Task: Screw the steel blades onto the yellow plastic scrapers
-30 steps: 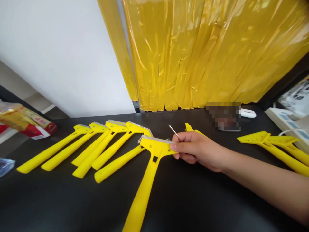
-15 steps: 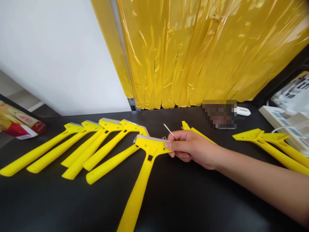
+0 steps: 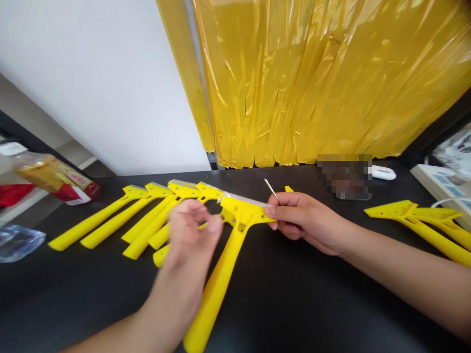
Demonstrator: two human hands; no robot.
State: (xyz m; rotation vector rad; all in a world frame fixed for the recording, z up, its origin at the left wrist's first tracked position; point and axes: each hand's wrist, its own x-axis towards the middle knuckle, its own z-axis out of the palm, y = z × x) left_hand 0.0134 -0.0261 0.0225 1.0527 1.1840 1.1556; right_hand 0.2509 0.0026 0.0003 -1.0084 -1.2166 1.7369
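Observation:
My right hand (image 3: 301, 218) pinches the right end of a yellow scraper's head (image 3: 245, 208), thumb in front. The scraper's long handle slants down toward me, and a metal strip runs along its upper edge. A thin metal rod (image 3: 271, 190) sticks up from behind the fingers of the same hand; its lower end is hidden. My left hand (image 3: 191, 233), slightly blurred, is just left of the held scraper, fingers loosely bent and apart from the thumb, with nothing visible in them. Behind it lie several yellow scrapers (image 3: 106, 215) in a slanted row, partly covered by this hand.
Two more yellow scrapers (image 3: 423, 223) lie at the right, near a white power strip (image 3: 437, 181). A pixelated object (image 3: 346, 179) and a white case (image 3: 384, 172) are at the back. On the left are a bottle (image 3: 55, 176) and a clear plastic packet (image 3: 18, 242). Yellow film (image 3: 294, 88) hangs behind.
My left hand has come into view from below, up beside the held scraper. The view has shifted left, showing more of the bottle. My right hand keeps its grip.

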